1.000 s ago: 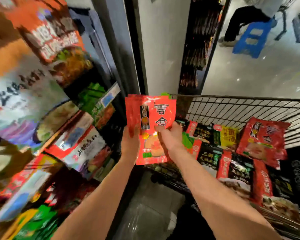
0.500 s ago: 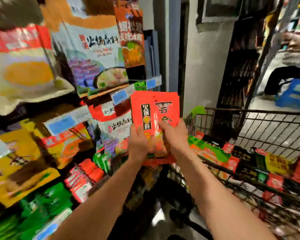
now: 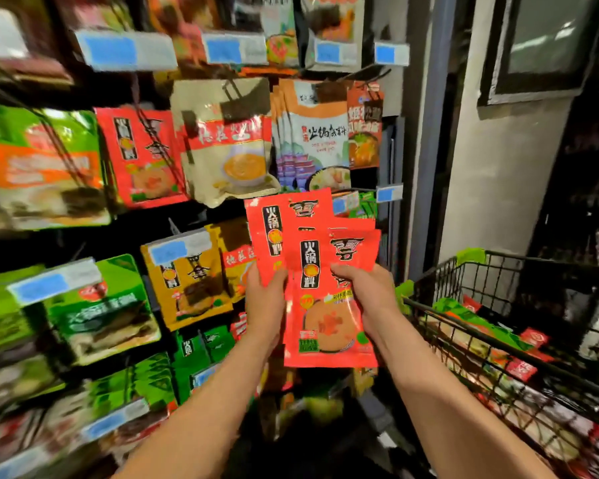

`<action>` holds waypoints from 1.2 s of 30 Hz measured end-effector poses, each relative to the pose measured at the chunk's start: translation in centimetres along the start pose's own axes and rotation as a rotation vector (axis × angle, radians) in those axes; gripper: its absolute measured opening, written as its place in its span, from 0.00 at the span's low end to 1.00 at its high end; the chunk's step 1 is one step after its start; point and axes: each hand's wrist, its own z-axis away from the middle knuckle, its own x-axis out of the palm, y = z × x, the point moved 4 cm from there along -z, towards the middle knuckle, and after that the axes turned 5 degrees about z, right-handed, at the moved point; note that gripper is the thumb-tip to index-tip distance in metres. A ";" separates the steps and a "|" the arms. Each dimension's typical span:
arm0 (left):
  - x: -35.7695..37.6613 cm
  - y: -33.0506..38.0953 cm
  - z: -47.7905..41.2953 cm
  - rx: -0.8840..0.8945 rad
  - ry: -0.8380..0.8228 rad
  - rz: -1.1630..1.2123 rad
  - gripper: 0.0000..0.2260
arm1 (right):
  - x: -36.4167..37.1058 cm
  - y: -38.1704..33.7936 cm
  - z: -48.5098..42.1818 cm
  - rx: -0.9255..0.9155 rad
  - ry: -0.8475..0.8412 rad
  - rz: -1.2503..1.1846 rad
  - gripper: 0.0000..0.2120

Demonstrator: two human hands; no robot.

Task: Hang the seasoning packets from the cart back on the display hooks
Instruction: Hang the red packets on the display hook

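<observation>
Before the rack [image 3: 66,216], I hold red packets [image 3: 325,305].
Left hand [image 3: 265,302] and right hand [image 3: 367,299] each grip one; cart [image 3: 498,326] beside.

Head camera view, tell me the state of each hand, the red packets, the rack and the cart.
Left hand: grips rear red packet.
Right hand: grips front red packet.
Red packets: fanned, upright, unhung.
Rack packets: hanging.
Cart: holds packets.

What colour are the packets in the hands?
Bright red packets with black writing, held by both hands; the head view shows them.
</observation>
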 end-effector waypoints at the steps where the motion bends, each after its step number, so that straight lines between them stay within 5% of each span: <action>1: -0.9 0.9 0.0 0.013 0.019 0.021 0.08 | 0.8 -0.3 0.3 -0.011 -0.025 0.012 0.08; 7: -6.3 6.3 -1.0 0.094 0.085 -0.048 0.11 | 7.3 -3.0 1.1 -0.067 -0.195 0.033 0.11; 18: -12.9 14.6 -5.3 0.234 0.232 -0.103 0.05 | 18.5 -7.7 0.6 -0.157 -0.265 0.031 0.15; 23: -14.5 17.2 -8.1 0.320 0.216 -0.082 0.09 | 22.1 -9.4 0.0 -0.152 -0.299 -0.012 0.09; 27: -15.1 19.1 -10.2 0.310 0.236 -0.015 0.06 | 23.9 -10.2 -0.8 -0.129 -0.321 -0.032 0.12; 36: -12.7 23.3 -14.0 0.370 0.209 -0.069 0.16 | 24.0 -12.8 -2.3 -0.227 -0.286 0.003 0.15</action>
